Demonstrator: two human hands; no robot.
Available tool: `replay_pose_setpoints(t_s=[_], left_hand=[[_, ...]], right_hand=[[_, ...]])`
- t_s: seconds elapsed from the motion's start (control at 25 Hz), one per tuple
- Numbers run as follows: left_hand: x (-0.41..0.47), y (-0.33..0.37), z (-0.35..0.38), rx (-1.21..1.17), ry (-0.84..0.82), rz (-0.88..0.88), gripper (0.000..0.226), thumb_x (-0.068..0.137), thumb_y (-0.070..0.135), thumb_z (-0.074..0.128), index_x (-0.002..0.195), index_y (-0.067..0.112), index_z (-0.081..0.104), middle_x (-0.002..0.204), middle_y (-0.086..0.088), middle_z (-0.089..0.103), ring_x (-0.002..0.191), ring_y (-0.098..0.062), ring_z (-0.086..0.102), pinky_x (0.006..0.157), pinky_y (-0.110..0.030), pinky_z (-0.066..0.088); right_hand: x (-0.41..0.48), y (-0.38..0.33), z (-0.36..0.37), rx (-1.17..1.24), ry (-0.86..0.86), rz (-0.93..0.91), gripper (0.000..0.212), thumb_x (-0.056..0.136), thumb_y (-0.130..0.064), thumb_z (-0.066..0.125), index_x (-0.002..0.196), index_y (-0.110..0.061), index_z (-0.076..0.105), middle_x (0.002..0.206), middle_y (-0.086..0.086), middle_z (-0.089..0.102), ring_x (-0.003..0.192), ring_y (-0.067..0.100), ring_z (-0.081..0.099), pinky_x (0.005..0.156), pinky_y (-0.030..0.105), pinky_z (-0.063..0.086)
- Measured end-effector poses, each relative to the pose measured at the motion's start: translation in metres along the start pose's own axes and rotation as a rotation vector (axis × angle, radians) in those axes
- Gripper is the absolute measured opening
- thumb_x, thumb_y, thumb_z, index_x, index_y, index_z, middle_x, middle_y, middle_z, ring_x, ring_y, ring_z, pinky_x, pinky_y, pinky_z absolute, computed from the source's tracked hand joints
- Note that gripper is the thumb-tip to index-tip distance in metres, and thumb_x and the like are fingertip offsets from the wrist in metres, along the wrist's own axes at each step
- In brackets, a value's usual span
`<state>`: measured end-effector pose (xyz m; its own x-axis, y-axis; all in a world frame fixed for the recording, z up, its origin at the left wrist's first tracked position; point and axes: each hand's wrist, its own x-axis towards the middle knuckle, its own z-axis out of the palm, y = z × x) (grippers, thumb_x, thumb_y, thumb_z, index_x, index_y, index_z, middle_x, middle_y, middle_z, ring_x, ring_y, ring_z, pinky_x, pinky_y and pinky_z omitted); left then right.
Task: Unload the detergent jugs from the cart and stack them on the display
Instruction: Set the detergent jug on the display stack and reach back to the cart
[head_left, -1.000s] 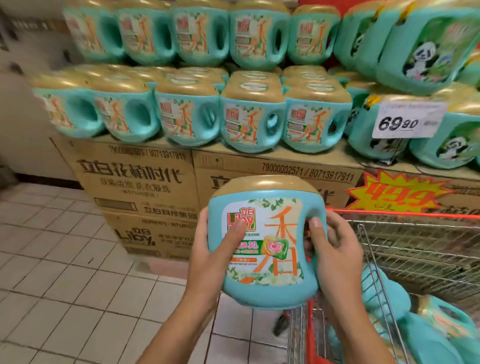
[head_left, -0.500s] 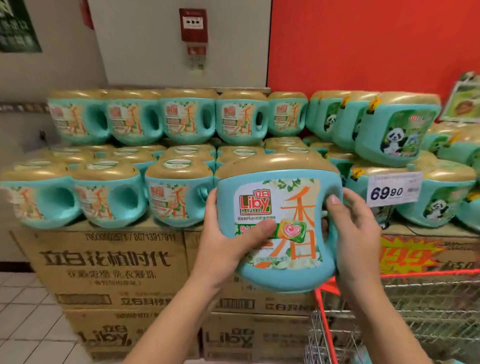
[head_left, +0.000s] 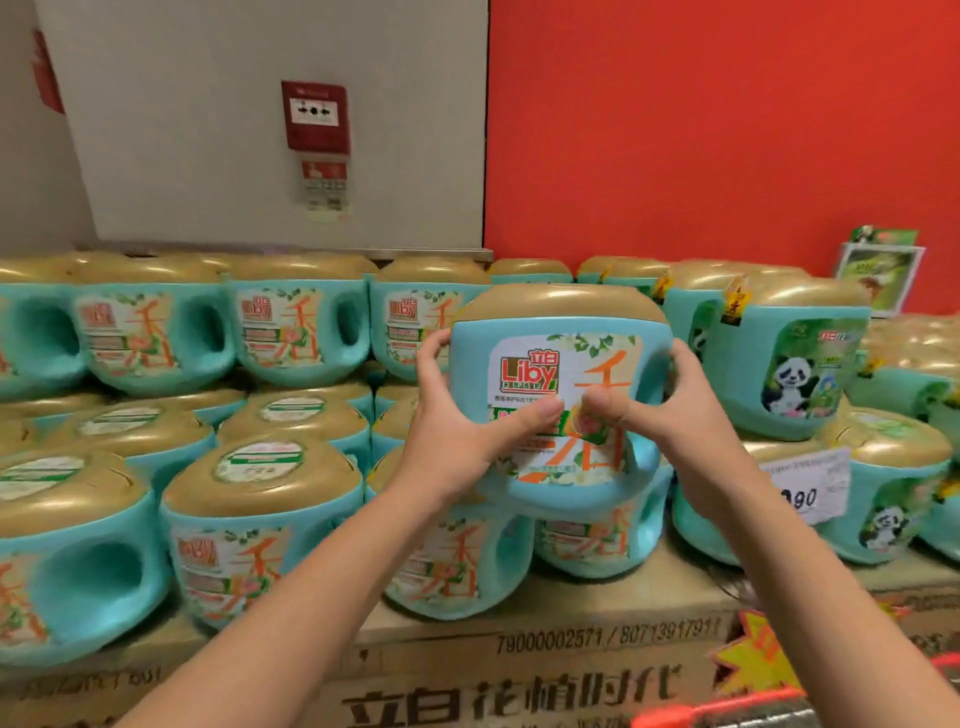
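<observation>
A teal detergent jug (head_left: 556, 358) with a gold lid and a Liby label is held upright in both hands, above the front row of the display. My left hand (head_left: 457, 436) grips its left side, thumb across the label. My right hand (head_left: 670, 415) grips its right side at the handle, thumb on the label. The display (head_left: 270, 332) is two tiers of the same jugs standing on cardboard cartons (head_left: 519, 670). The held jug sits level with the upper tier, in front of a gap between the jugs there.
Panda-label jugs (head_left: 789, 364) fill the right of the display, with a price tag (head_left: 810, 488) hanging in front. A red cart edge (head_left: 727, 712) shows at bottom right. Behind stand a grey wall with a red alarm box (head_left: 315, 117) and a red wall (head_left: 727, 130).
Both hands have lifted the jug up and forward from above the cart to the height of the upper tier. My right thumb has come round onto the label.
</observation>
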<state>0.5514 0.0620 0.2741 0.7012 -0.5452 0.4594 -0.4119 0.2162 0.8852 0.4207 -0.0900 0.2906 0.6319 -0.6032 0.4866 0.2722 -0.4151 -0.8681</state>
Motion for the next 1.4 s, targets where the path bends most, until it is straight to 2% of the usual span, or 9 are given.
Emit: replay_pose_setpoints(t_s=[0.08,0.2,0.4,0.56,0.76,0.92,1.12,1.28,1.4], left_hand=[[0.028,-0.005,0.002,0.044,-0.029,0.012,0.109,0.038,0.065,0.083,0.125,0.056,0.018,0.112,0.02,0.062,0.098,0.004,0.063,0.084,-0.025,0.052],[0.073,-0.009,0.002,0.089,-0.099,0.041,0.118,0.035,0.067,0.087,0.129,0.054,0.016,0.12,0.016,0.058,0.106,-0.001,0.058,0.079,-0.022,0.049],[0.158,-0.009,0.004,0.236,-0.171,0.12,0.13,0.033,0.058,0.092,0.137,0.045,0.016,0.129,0.006,0.054,0.116,-0.02,0.056,0.097,-0.046,0.05],[0.211,-0.014,0.014,0.384,-0.2,0.23,0.125,0.044,0.052,0.093,0.139,0.04,0.014,0.119,0.014,0.051,0.108,-0.014,0.055,0.082,-0.029,0.046],[0.248,-0.031,0.029,0.624,-0.105,0.27,0.128,0.04,0.064,0.088,0.144,0.031,0.021,0.13,0.003,0.057,0.115,-0.021,0.055,0.086,-0.034,0.047],[0.261,-0.041,0.04,0.949,0.011,0.349,0.123,0.037,0.082,0.075,0.137,0.027,0.033,0.112,0.004,0.065,0.099,-0.022,0.063,0.068,-0.029,0.043],[0.274,-0.045,0.048,1.371,0.07,0.39,0.109,0.035,0.098,0.054,0.108,0.018,0.056,0.097,-0.002,0.064,0.096,-0.023,0.056,0.082,-0.037,0.036],[0.275,-0.058,0.045,1.466,0.091,0.441,0.109,0.037,0.099,0.05,0.108,0.017,0.058,0.101,-0.001,0.066,0.101,-0.022,0.056,0.092,-0.037,0.034],[0.274,-0.059,0.044,1.511,0.08,0.436,0.11,0.04,0.1,0.046,0.111,0.017,0.058,0.107,0.0,0.066,0.106,-0.021,0.055,0.095,-0.037,0.033]], right_hand=[[0.021,0.007,0.004,0.036,0.06,-0.046,0.093,0.043,-0.046,0.087,0.124,-0.02,0.051,0.114,-0.001,0.068,0.107,0.015,0.065,0.096,0.042,0.052],[0.054,0.02,0.009,0.098,0.137,-0.131,0.089,0.045,-0.04,0.088,0.124,-0.018,0.052,0.113,0.0,0.069,0.105,0.014,0.067,0.087,0.032,0.056],[0.121,0.039,0.014,0.026,0.202,-0.253,0.098,0.052,-0.036,0.09,0.137,-0.02,0.043,0.13,0.003,0.059,0.121,0.018,0.057,0.1,0.045,0.05],[0.169,0.054,0.008,-0.005,0.18,-0.29,0.103,0.053,-0.042,0.089,0.14,-0.025,0.037,0.134,-0.003,0.056,0.121,0.009,0.056,0.093,0.032,0.053],[0.21,0.092,0.004,0.079,0.145,-0.194,0.106,0.052,-0.04,0.091,0.142,-0.028,0.037,0.135,0.0,0.056,0.123,0.016,0.056,0.096,0.045,0.052],[0.231,0.121,-0.001,0.106,0.113,-0.121,0.111,0.053,-0.034,0.091,0.146,-0.024,0.031,0.139,0.001,0.053,0.128,0.019,0.052,0.102,0.051,0.047],[0.247,0.14,-0.001,0.104,0.054,-0.072,0.11,0.054,-0.024,0.088,0.146,-0.025,0.029,0.139,0.001,0.054,0.127,0.019,0.052,0.102,0.051,0.047],[0.248,0.155,0.006,0.073,0.008,-0.069,0.106,0.057,-0.026,0.086,0.144,-0.028,0.027,0.136,-0.004,0.054,0.125,0.012,0.053,0.101,0.039,0.05],[0.248,0.153,0.005,0.011,0.024,-0.064,0.104,0.053,-0.033,0.086,0.142,-0.028,0.031,0.128,-0.016,0.052,0.115,-0.011,0.049,0.088,0.011,0.049]])
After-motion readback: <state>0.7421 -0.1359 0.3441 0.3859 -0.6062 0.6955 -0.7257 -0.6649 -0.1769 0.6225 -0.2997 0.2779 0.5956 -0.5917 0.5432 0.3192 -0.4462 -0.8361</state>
